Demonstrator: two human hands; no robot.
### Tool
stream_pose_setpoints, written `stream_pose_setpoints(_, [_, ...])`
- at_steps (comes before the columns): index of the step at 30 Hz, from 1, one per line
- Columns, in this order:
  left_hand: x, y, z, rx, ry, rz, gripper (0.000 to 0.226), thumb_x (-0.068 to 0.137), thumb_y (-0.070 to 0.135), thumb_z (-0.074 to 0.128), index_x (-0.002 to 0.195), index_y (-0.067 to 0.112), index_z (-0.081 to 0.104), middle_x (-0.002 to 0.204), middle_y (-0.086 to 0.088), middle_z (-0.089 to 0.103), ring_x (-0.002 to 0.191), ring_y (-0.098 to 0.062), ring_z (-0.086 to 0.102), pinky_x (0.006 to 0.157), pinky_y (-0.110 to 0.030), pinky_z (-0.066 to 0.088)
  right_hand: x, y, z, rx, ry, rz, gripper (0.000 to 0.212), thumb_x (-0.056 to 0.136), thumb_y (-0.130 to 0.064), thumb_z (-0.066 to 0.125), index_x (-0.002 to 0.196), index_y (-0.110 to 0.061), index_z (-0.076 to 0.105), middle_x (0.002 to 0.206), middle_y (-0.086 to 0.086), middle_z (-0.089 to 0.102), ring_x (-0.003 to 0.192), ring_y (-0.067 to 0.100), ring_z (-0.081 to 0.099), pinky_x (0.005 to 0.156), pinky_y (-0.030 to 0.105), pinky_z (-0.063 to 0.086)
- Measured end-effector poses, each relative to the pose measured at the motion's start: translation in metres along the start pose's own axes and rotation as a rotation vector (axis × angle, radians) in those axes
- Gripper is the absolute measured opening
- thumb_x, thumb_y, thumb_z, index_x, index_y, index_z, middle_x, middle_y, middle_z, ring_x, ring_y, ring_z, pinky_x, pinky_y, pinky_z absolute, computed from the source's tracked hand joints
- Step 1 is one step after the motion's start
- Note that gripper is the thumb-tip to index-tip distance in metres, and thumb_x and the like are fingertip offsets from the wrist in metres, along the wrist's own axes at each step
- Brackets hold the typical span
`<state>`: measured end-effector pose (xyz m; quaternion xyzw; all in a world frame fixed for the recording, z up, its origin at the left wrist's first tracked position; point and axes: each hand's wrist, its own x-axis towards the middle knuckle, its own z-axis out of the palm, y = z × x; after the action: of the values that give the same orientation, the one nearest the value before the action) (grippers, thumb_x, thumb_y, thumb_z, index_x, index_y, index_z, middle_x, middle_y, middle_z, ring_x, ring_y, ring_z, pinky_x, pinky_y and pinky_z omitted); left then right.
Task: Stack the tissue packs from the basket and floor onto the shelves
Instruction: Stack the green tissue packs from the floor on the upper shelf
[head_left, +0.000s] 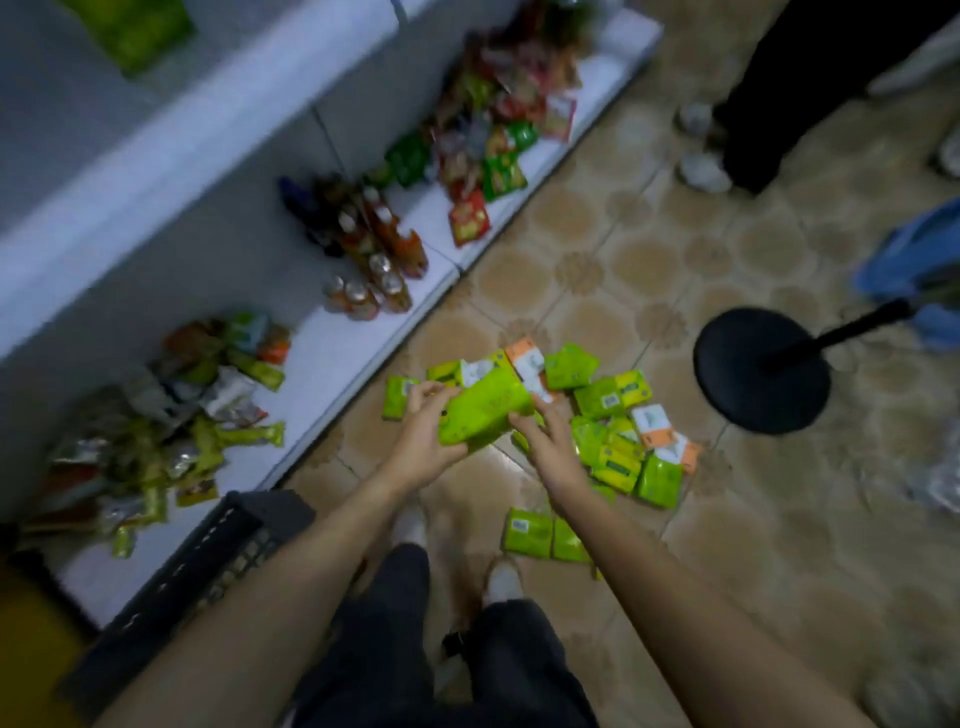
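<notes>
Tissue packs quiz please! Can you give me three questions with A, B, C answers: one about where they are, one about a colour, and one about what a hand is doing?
1. Where does the pile of tissue packs lie?
A. On the top shelf
B. On the tiled floor
C. Inside a bag

2. What colour is the lifted pack?
A. Green
B. Blue
C. Black

3. What is the left hand doing?
A. Hanging free
B. Pressing on bottles
C. Gripping the lifted pack

Answers:
1 B, the pile sits on the tiles, near the round black stand base.
2 A, its wrapper is bright green.
3 C, its fingers curl round the pack's end.
</notes>
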<state>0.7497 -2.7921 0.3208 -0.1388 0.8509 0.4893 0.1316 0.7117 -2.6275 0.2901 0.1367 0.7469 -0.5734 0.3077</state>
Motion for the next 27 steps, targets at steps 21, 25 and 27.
stream_pose_setpoints(21, [-0.252, 0.08, -0.358, -0.055, 1.19, 0.142, 0.07, 0.077, -0.007, 0.063, 0.14, 0.001, 0.033, 0.128, -0.019, 0.036, 0.122, -0.017, 0.035, 0.088, 0.006, 0.023, -0.242, -0.338, 0.254, -0.207, -0.63, -1.053, 0.059, 0.086, -0.004, 0.059, 0.139, -0.012, 0.033, 0.128, 0.004, 0.049, 0.108, 0.012, 0.051, 0.082, 0.013, 0.046])
stream_pose_setpoints(25, [-0.299, 0.057, -0.414, -0.076, 1.237, 0.171, 0.085, 0.065, 0.03, 0.064, 0.14, 0.005, 0.035, 0.125, -0.007, 0.043, 0.122, -0.019, 0.041, 0.1, -0.015, 0.033, -0.28, -0.36, 0.328, -0.235, -0.647, -1.17, 0.066, 0.077, -0.018, 0.064, 0.137, -0.011, 0.037, 0.129, 0.011, 0.046, 0.112, 0.02, 0.051, 0.095, 0.037, 0.047])
stream_pose_setpoints(27, [-0.323, 0.042, -0.447, -0.158, 1.263, 0.176, 0.081, 0.069, 0.031, 0.066, 0.141, 0.011, 0.034, 0.134, -0.008, 0.045, 0.126, -0.02, 0.043, 0.105, -0.031, 0.037, -0.301, -0.371, 0.368, -0.242, -0.673, -1.211, 0.064, 0.081, -0.02, 0.065, 0.138, -0.014, 0.037, 0.129, 0.01, 0.042, 0.111, 0.015, 0.047, 0.096, 0.036, 0.045])
